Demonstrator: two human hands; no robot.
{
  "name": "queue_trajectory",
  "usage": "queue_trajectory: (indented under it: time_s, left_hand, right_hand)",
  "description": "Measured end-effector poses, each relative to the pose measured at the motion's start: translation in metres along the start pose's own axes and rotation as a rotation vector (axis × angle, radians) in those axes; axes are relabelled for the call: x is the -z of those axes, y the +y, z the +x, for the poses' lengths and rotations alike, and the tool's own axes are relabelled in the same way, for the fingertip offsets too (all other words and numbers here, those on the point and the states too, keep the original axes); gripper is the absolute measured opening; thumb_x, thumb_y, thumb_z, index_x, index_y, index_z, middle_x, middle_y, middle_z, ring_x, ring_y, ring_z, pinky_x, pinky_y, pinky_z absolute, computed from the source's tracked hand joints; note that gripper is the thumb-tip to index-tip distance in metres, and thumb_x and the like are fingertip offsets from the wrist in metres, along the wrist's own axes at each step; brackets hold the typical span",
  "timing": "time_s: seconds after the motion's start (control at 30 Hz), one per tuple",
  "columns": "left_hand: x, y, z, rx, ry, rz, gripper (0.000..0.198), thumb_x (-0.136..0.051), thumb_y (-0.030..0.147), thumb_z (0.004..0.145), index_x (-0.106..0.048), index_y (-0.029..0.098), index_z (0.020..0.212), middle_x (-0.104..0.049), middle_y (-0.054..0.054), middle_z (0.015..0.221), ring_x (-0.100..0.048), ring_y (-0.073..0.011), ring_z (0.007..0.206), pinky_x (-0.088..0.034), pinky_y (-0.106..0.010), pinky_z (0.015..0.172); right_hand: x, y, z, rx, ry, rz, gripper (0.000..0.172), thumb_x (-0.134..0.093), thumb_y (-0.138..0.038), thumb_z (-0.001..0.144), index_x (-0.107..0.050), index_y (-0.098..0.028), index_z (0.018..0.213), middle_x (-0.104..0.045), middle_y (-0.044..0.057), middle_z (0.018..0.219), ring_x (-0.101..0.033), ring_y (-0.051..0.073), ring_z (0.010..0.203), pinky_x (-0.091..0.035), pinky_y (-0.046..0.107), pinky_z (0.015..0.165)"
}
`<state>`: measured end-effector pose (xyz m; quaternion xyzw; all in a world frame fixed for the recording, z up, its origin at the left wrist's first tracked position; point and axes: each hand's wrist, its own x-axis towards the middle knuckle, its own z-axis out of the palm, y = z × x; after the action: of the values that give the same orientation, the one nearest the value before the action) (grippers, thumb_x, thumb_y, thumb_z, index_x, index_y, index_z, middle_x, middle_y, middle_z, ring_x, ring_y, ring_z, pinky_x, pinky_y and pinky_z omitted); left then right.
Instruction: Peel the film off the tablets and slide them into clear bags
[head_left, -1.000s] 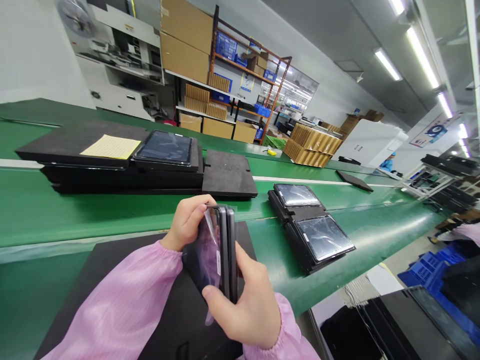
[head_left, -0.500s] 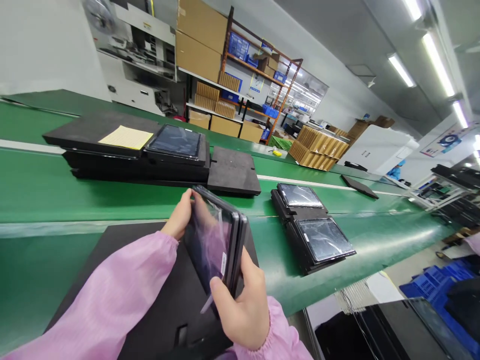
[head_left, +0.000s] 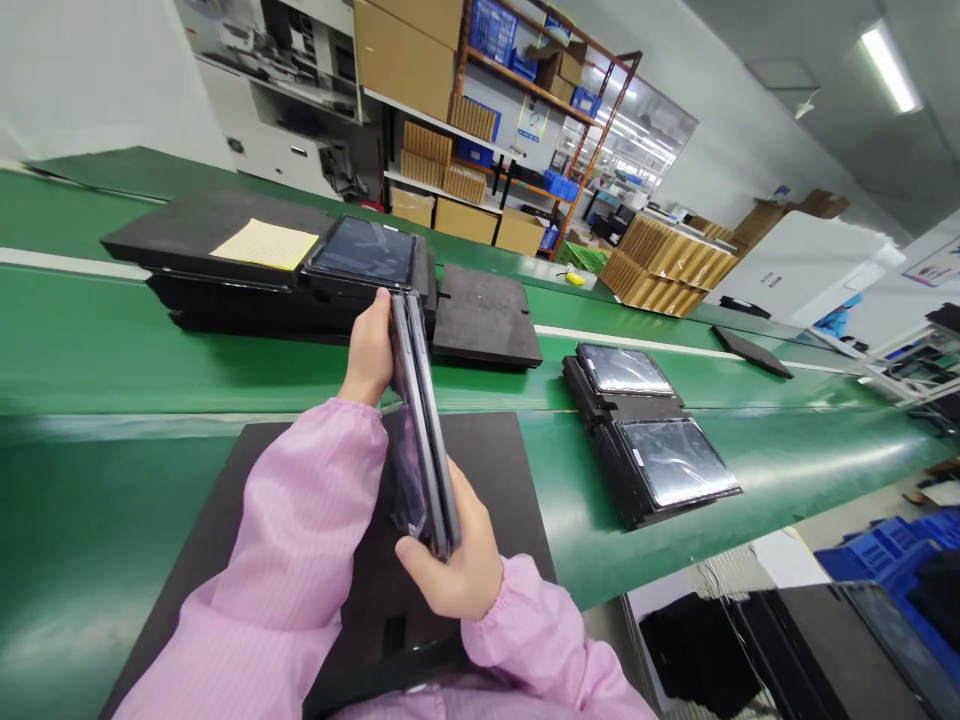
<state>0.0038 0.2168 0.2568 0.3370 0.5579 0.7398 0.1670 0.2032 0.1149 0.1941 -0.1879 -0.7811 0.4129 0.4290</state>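
Green surface [head_left: 225,385] carries a black board [head_left: 487,470] at six o'clock. Above it, the paired tablets [head_left: 427,430] have swung edge-on, apparently presenting their rims. The left hand [head_left: 370,350] grips their twelve-o'clock end; the right hand's [head_left: 461,560] fingers clasp the five-o'clock end.

Your 2 loose pink sleeves [head_left: 259,570], finely striped and creased, gather into ruffled cuffs [head_left: 356,418] just behind your bare left hand [head_left: 370,350] and bare right hand [head_left: 465,555].
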Motion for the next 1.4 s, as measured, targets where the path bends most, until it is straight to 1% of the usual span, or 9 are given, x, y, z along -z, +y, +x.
queue_trajectory:
  time_s: [0.13, 0.27, 0.47, 0.57, 0.73, 0.83, 0.97, 1.23, 1.4]
  left_hand:
    - [-0.006, 0.015, -0.005, -0.016, -0.021, -0.018, 0.052, -0.041, 0.031, 0.100, -0.044, 0.021, 0.049, -0.045, 0.003, 0.053, -0.039, -0.0128, 0.055, -0.033, -0.028, 0.060]
    - [-0.011, 0.028, -0.010, 0.035, 0.017, -0.011, 0.052, -0.040, 0.013, 0.098, -0.044, 0.020, 0.047, -0.041, 0.004, 0.052, -0.034, -0.0118, 0.055, -0.031, -0.027, 0.060]
    - [-0.011, 0.027, -0.012, 0.012, -0.005, -0.018, 0.051, -0.039, 0.015, 0.100, -0.044, 0.019, 0.049, -0.041, 0.004, 0.054, -0.033, -0.0117, 0.056, -0.031, -0.026, 0.061]
    - [-0.011, 0.024, -0.011, 0.001, -0.016, -0.050, 0.049, -0.039, 0.016, 0.099, -0.045, 0.019, 0.050, -0.044, 0.004, 0.056, -0.035, -0.0111, 0.057, -0.031, -0.026, 0.061]
    - [-0.010, 0.016, -0.010, -0.040, -0.055, -0.129, 0.047, -0.042, 0.030, 0.098, -0.042, 0.020, 0.052, -0.042, 0.003, 0.054, -0.035, -0.0117, 0.055, -0.029, -0.028, 0.057]
    - [-0.010, 0.011, -0.009, -0.078, -0.109, -0.173, 0.047, -0.047, 0.050, 0.091, -0.040, 0.022, 0.054, -0.037, 0.003, 0.054, -0.033, -0.0123, 0.055, -0.027, -0.030, 0.056]
    - [-0.010, 0.011, -0.012, -0.126, -0.166, -0.191, 0.050, -0.049, 0.069, 0.078, -0.046, 0.022, 0.059, -0.040, 0.002, 0.059, -0.034, -0.0134, 0.058, -0.027, -0.032, 0.058]
    - [-0.013, 0.025, -0.020, -0.180, -0.217, -0.150, 0.053, -0.048, 0.073, 0.077, -0.047, 0.023, 0.060, -0.042, 0.001, 0.060, -0.035, -0.0145, 0.057, -0.028, -0.033, 0.059]
    - [-0.013, 0.029, -0.022, -0.177, -0.218, -0.137, 0.054, -0.049, 0.075, 0.074, -0.049, 0.023, 0.059, -0.043, 0.001, 0.058, -0.036, -0.0140, 0.055, -0.028, -0.033, 0.056]
  right_hand:
    - [0.007, -0.008, 0.002, -0.066, 0.017, 0.100, 0.077, -0.065, -0.026, 0.075, -0.039, -0.018, 0.147, -0.053, 0.012, 0.147, -0.050, 0.029, 0.137, -0.039, 0.045, 0.116]
    - [0.010, -0.007, 0.000, -0.115, 0.025, 0.138, 0.075, -0.065, -0.028, 0.076, -0.041, -0.019, 0.146, -0.055, 0.011, 0.145, -0.052, 0.030, 0.135, -0.040, 0.046, 0.115]
    - [0.013, -0.009, 0.001, -0.105, 0.021, 0.206, 0.073, -0.066, -0.031, 0.078, -0.042, -0.021, 0.146, -0.056, 0.009, 0.145, -0.054, 0.030, 0.133, -0.042, 0.048, 0.113]
    - [0.015, -0.013, 0.001, -0.110, 0.011, 0.249, 0.072, -0.066, -0.041, 0.081, -0.042, -0.022, 0.146, -0.055, 0.009, 0.145, -0.052, 0.030, 0.134, -0.040, 0.048, 0.115]
    - [0.015, -0.012, -0.004, -0.160, -0.017, 0.335, 0.076, -0.064, -0.057, 0.084, -0.043, -0.023, 0.147, -0.055, 0.009, 0.146, -0.051, 0.029, 0.135, -0.042, 0.045, 0.114]
    - [0.013, -0.007, -0.007, -0.203, 0.013, 0.397, 0.068, -0.063, -0.057, 0.086, -0.049, -0.023, 0.143, -0.058, 0.009, 0.143, -0.055, 0.028, 0.132, -0.048, 0.043, 0.109]
    - [0.011, -0.004, -0.010, -0.251, 0.076, 0.413, 0.060, -0.062, -0.057, 0.086, -0.057, -0.022, 0.135, -0.066, 0.011, 0.133, -0.063, 0.027, 0.123, -0.054, 0.043, 0.103]
    - [0.011, -0.007, -0.013, -0.224, 0.133, 0.426, 0.047, -0.063, -0.047, 0.089, -0.062, -0.023, 0.129, -0.068, 0.010, 0.129, -0.065, 0.027, 0.119, -0.055, 0.041, 0.100]
    - [0.011, -0.008, -0.012, -0.282, 0.148, 0.407, 0.052, -0.063, -0.055, 0.085, -0.064, -0.021, 0.125, -0.072, 0.011, 0.120, -0.069, 0.028, 0.112, -0.056, 0.042, 0.098]
